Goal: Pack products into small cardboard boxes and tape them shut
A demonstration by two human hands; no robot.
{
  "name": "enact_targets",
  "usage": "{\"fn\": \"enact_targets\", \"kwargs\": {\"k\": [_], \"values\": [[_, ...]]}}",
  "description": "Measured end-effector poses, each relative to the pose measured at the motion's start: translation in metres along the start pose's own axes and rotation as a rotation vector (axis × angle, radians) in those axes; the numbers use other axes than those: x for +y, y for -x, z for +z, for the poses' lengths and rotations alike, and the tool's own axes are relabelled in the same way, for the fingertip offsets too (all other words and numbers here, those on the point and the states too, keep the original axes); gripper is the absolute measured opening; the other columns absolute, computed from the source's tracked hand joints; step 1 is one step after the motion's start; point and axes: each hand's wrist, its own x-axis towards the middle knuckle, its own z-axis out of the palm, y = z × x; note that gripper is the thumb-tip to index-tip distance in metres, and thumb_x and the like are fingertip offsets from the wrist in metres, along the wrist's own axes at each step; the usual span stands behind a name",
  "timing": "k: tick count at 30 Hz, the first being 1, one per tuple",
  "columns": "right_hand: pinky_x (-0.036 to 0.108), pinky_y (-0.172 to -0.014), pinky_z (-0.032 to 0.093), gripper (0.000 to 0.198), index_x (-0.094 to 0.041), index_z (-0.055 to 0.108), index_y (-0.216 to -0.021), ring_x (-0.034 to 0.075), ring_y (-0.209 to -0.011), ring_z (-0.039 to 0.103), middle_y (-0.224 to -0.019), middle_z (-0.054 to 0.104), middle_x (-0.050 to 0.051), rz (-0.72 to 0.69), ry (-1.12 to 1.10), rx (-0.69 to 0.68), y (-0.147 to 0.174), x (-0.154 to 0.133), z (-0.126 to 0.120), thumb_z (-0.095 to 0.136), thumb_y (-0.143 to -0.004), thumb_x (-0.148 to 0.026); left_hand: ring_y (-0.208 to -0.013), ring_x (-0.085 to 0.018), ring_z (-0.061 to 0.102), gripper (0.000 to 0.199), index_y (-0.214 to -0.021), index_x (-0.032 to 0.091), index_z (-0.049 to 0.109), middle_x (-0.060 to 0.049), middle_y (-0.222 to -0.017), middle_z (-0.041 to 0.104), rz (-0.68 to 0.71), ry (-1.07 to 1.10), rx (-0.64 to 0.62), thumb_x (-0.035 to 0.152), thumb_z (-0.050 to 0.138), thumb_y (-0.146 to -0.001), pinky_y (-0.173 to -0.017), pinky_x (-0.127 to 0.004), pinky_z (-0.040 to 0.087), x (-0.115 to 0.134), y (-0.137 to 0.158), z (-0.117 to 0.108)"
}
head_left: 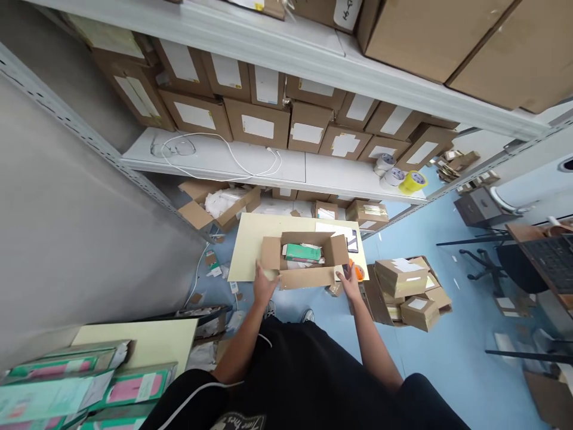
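Observation:
An open cardboard box (307, 278) with its flaps spread out rests on a pale yellow table (244, 245). Inside it lies a green carton (302, 253), with white packing material around it. My left hand (264, 285) grips the box's near left corner, thumb along the front flap. At the near right corner, my right hand (349, 282) holds the box in the same way; some of its fingers are hidden. Just beyond the right hand is an orange tape dispenser (359, 272), and white papers (333, 228) lie behind the box.
Shelves (340, 167) with rows of labelled cartons stand ahead. Tape rolls (412, 181) and a white cable (233, 158) lie on one shelf. A large carton of packed boxes (403, 292) sits on the floor at right. Green-and-pink packages (134, 387) are stacked at lower left.

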Motion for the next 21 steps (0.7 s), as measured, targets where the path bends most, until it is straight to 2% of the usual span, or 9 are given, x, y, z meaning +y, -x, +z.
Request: {"fn": "enact_targets", "kwargs": {"k": [2, 4, 7, 10, 14, 18, 21], "values": [[0.053, -0.105, 0.054, 0.112, -0.022, -0.005, -0.17, 0.032, -0.142, 0.056, -0.165, 0.042, 0.019, 0.032, -0.051, -0.01, -0.003, 0.004, 0.003, 0.057, -0.087, -0.066, -0.153, -0.032, 0.041, 0.09, -0.169, 0.019, 0.01, -0.014, -0.17, 0.035, 0.106, 0.003, -0.044, 0.034, 0.06, -0.095, -0.123, -0.042, 0.04, 0.0, 0.003, -0.008], [0.052, -0.105, 0.054, 0.106, -0.024, -0.003, -0.17, 0.03, -0.142, 0.056, -0.163, 0.046, 0.018, 0.035, -0.081, -0.012, -0.005, 0.002, 0.004, 0.053, -0.091, -0.065, -0.156, -0.025, 0.036, 0.081, -0.169, 0.023, 0.016, -0.01, -0.17, 0.037, 0.321, -0.03, -0.125, 0.026, 0.053, -0.097, -0.127, -0.039, 0.034, 0.005, 0.004, -0.014], [0.051, -0.11, 0.051, 0.099, -0.024, 0.013, -0.17, 0.029, -0.141, 0.057, -0.157, 0.054, 0.016, -0.017, -0.095, -0.029, -0.006, -0.007, 0.005, 0.057, -0.091, -0.063, -0.161, -0.026, 0.023, 0.09, -0.169, 0.024, 0.015, -0.009, -0.174, 0.027, 0.55, -0.076, -0.289, 0.023, 0.06, -0.091, -0.127, -0.042, 0.032, 0.013, -0.001, -0.02], [0.051, -0.114, 0.048, 0.09, -0.026, 0.033, -0.166, 0.029, -0.141, 0.057, -0.153, 0.058, 0.014, -0.101, -0.083, -0.093, -0.004, -0.018, 0.01, 0.064, -0.089, -0.06, -0.163, -0.032, 0.014, 0.108, -0.17, 0.025, 0.008, -0.01, -0.176, 0.018, 0.584, -0.118, -0.365, 0.024, 0.071, -0.081, -0.125, -0.047, 0.034, 0.017, -0.006, -0.022], [0.055, -0.111, 0.049, 0.079, -0.025, 0.054, -0.154, 0.032, -0.142, 0.055, -0.149, 0.061, 0.015, -0.13, -0.026, -0.143, -0.001, -0.024, 0.02, 0.07, -0.085, -0.06, -0.162, -0.033, 0.016, 0.111, -0.17, 0.027, 0.007, -0.01, -0.177, 0.016, 0.583, -0.13, -0.374, 0.025, 0.074, -0.08, -0.124, -0.049, 0.035, 0.018, -0.008, -0.025], [0.056, -0.115, 0.046, 0.075, -0.025, 0.06, -0.147, 0.032, -0.145, 0.052, -0.149, 0.061, 0.014, -0.133, 0.068, -0.165, 0.001, -0.024, 0.028, 0.071, -0.082, -0.061, -0.159, -0.03, 0.03, 0.103, -0.17, 0.028, 0.006, -0.011, -0.177, 0.014, 0.586, -0.074, -0.345, 0.025, 0.067, -0.087, -0.124, -0.045, 0.037, 0.019, -0.003, -0.026], [0.056, -0.122, 0.036, 0.076, -0.022, 0.061, -0.146, 0.031, -0.146, 0.05, -0.152, 0.059, 0.015, -0.164, 0.126, -0.175, 0.0, -0.022, 0.031, 0.07, -0.083, -0.062, -0.159, -0.029, 0.03, 0.098, -0.17, 0.025, 0.006, -0.011, -0.177, 0.013, 0.602, -0.057, -0.308, 0.025, 0.063, -0.09, -0.126, -0.044, 0.035, 0.021, -0.001, -0.024]]}}
